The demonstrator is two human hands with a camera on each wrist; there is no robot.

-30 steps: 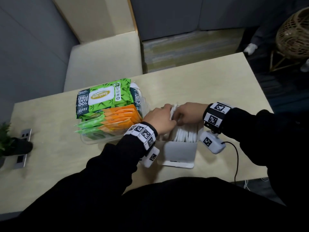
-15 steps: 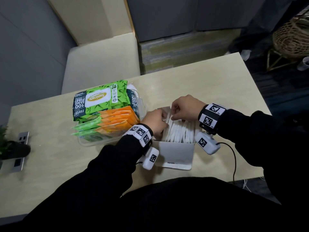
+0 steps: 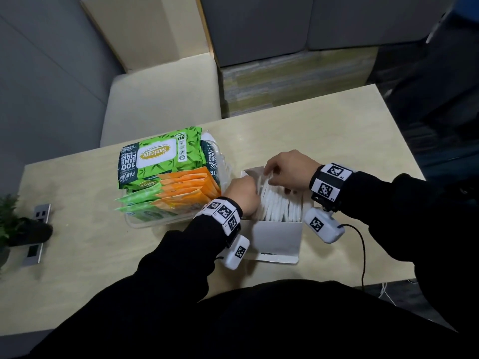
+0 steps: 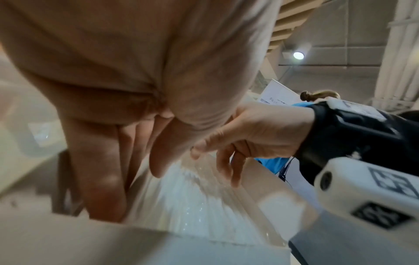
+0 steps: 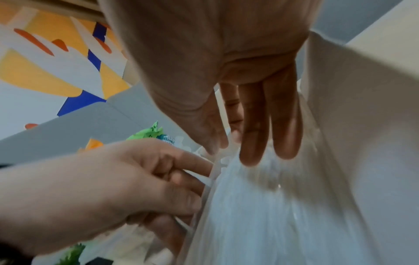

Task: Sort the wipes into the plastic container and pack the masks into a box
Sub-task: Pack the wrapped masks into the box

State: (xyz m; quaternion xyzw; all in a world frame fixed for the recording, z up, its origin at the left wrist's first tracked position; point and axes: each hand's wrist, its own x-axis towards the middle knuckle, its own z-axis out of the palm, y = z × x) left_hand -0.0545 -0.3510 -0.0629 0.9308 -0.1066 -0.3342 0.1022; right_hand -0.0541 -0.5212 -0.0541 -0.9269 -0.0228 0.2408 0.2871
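Observation:
A white box [image 3: 277, 237] stands open on the table, filled with a row of upright white masks [image 3: 282, 208]. My left hand [image 3: 252, 189] reaches into the box's left end, its straight fingers [image 4: 106, 188] pushed down between the wall and the masks [image 4: 192, 206]. My right hand [image 3: 269, 177] is over the far end of the row. Its thumb and forefinger [image 5: 226, 143] pinch the top edge of the leftmost mask, and its other fingers lie on the masks [image 5: 260, 215]. Left of the box, a clear plastic container [image 3: 145, 222] holds a large green wipes pack [image 3: 160, 156] and orange packs [image 3: 186, 187].
The container touches the box's left side. A small plant [image 3: 10, 224] and a power socket [image 3: 39, 229] sit at the table's left edge. A black cable [image 3: 363, 255] runs from my right wrist over the near edge. A cream seat [image 3: 160, 99] stands beyond the table.
A mask that both hands held upright above the box has gone down into the left end of the row. Both hands have sunk lower onto the masks.

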